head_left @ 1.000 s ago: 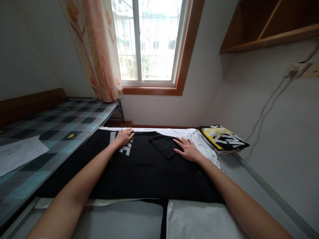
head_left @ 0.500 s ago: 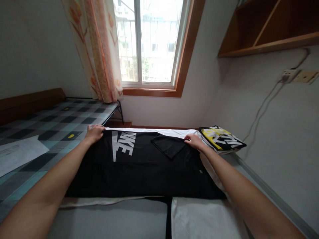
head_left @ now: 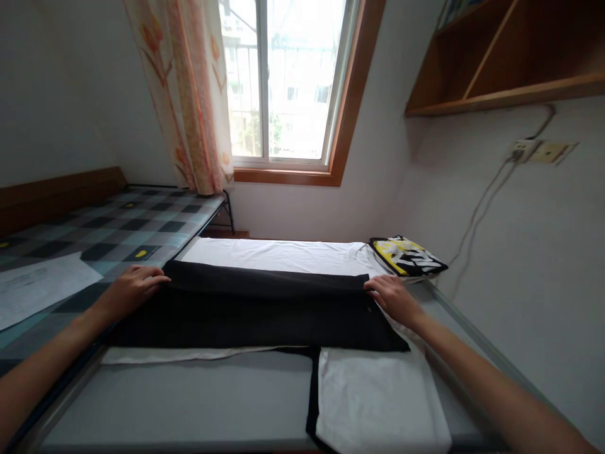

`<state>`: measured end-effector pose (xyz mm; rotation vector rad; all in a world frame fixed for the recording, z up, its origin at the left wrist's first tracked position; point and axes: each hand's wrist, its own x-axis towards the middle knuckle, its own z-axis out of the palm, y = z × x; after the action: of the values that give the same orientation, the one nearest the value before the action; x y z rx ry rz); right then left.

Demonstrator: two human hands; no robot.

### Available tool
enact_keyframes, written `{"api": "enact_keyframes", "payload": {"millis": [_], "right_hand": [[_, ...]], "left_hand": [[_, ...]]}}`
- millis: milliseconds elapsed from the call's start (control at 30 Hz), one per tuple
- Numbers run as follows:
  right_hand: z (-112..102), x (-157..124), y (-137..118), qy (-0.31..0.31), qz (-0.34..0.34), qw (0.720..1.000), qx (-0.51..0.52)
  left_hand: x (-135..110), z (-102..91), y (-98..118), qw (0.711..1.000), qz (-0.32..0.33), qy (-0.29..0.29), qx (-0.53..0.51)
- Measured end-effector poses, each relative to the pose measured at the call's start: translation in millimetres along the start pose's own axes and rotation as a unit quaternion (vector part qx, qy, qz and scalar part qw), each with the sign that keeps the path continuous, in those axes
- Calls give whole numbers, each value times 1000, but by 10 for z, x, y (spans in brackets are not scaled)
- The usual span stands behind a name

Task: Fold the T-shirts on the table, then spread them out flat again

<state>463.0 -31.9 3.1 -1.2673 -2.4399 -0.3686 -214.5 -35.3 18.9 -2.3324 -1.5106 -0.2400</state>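
A black T-shirt (head_left: pixel 255 315) lies across the grey table (head_left: pixel 189 397), its far half folded back toward me so the print is hidden. My left hand (head_left: pixel 132 287) grips the fold's left end and my right hand (head_left: pixel 392 296) grips its right end, fingers closed on the cloth. Under the black shirt lies a white T-shirt (head_left: pixel 283 255), bare at the far side and at the near right.
A folded black, yellow and white garment (head_left: pixel 406 255) sits at the table's far right corner. A checked bed (head_left: pixel 94 233) with a sheet of paper (head_left: pixel 38 287) stands to the left. Window, curtain, wall shelf and a socket with a cable surround the table.
Both hands took the black shirt's far edge and pulled it toward me, folding the shirt over. The white logo is now covered and the white shirt beyond shows.
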Motion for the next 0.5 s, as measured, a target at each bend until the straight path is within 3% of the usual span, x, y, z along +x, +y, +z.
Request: {"api": "enact_keyframes", "payload": {"millis": [100, 233, 367, 500], "right_hand": [[36, -137, -60, -33, -5, 999, -11], [-15, -62, -83, -50, 11, 998, -43], [-170, -22, -143, -49, 17, 997, -65], [-233, -142, -226, -55, 0, 996, -69]], "left_hand": [[-177, -1, 70, 999, -24, -39, -5], [-176, -54, 130, 992, -81, -95, -4], [-207, -113, 107, 990, -117, -79, -17], [-335, -131, 105, 992, -104, -78, 5]]}}
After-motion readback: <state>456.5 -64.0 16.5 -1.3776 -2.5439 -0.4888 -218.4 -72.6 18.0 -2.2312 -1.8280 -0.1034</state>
